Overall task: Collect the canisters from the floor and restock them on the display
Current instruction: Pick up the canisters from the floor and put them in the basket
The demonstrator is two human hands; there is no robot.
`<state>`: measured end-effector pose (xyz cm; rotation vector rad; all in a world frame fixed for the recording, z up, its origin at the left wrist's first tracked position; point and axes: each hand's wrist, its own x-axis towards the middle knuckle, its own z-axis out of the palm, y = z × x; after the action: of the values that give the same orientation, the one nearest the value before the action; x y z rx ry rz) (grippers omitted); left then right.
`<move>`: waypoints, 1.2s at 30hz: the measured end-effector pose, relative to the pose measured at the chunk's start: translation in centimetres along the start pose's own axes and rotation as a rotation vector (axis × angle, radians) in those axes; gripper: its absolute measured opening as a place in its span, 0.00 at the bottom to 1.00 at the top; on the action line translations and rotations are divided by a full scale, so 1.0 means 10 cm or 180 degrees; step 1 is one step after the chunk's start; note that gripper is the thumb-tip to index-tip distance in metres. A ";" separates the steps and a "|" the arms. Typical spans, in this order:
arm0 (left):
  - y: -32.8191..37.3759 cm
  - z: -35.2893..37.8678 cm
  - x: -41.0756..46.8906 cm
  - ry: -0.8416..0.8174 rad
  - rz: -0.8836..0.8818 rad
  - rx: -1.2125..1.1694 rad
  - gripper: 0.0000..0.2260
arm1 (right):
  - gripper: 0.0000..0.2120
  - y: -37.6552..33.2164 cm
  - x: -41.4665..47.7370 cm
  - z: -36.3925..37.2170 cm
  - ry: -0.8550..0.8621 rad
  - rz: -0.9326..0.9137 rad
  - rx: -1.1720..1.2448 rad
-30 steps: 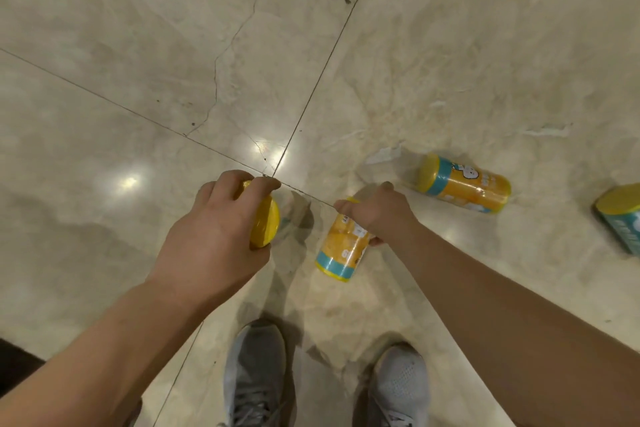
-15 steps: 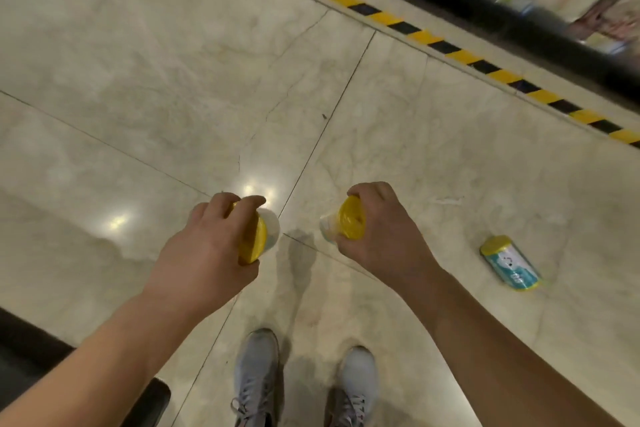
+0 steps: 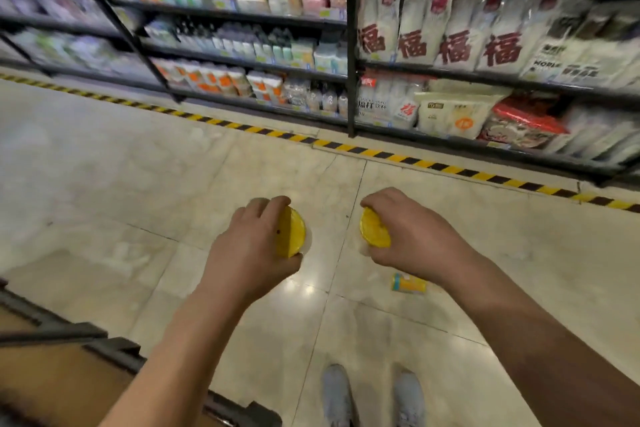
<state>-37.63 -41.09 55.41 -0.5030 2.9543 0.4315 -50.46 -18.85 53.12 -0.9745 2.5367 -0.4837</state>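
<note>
Three canisters in all: the first canister (image 3: 292,232) in the left hand (image 3: 249,253), the second canister (image 3: 374,228) in the right hand (image 3: 415,236), the third canister (image 3: 408,283) lying on the floor, nearer the person than the single hazard stripe (image 3: 363,151). Two hands. Two grey shoes, left shoe (image 3: 337,395) and right shoe (image 3: 410,399).

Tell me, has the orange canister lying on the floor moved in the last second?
No. The orange canister lies just right of the floor seam crossing, lid pointing left, as before.
</note>
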 end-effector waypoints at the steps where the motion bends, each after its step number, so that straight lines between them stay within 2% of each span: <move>1: 0.07 -0.23 -0.12 0.0024 0.0010 -0.0013 0.39 | 0.34 -0.15 -0.09 -0.17 0.0015 -0.0021 -0.0044; 6: 0.21 -0.81 -0.58 0.0370 0.0011 -0.0072 0.40 | 0.34 -0.65 -0.29 -0.70 0.0354 -0.0272 -0.0058; 13: 0.37 -0.69 -1.03 0.0528 -0.0591 -0.0130 0.40 | 0.32 -0.70 -0.41 -0.68 0.0355 -0.0820 -0.0069; 23: 0.67 -0.06 -2.12 0.0755 -0.1849 -0.0631 0.42 | 0.31 -0.94 -0.73 -0.27 -0.0415 -0.1851 -0.0523; 29: 0.72 0.33 -3.24 0.0986 -0.2789 -0.0735 0.42 | 0.29 -1.51 -1.28 0.32 -0.0813 -0.2543 -0.0603; 36: 0.89 0.64 -4.85 0.1522 -0.3809 -0.0861 0.42 | 0.31 -2.41 -2.38 0.96 -0.1486 -0.3534 -0.0725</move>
<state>5.22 -16.24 59.27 -2.4127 2.2820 0.5644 -16.14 -20.97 60.69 -2.2378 1.4732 -0.1850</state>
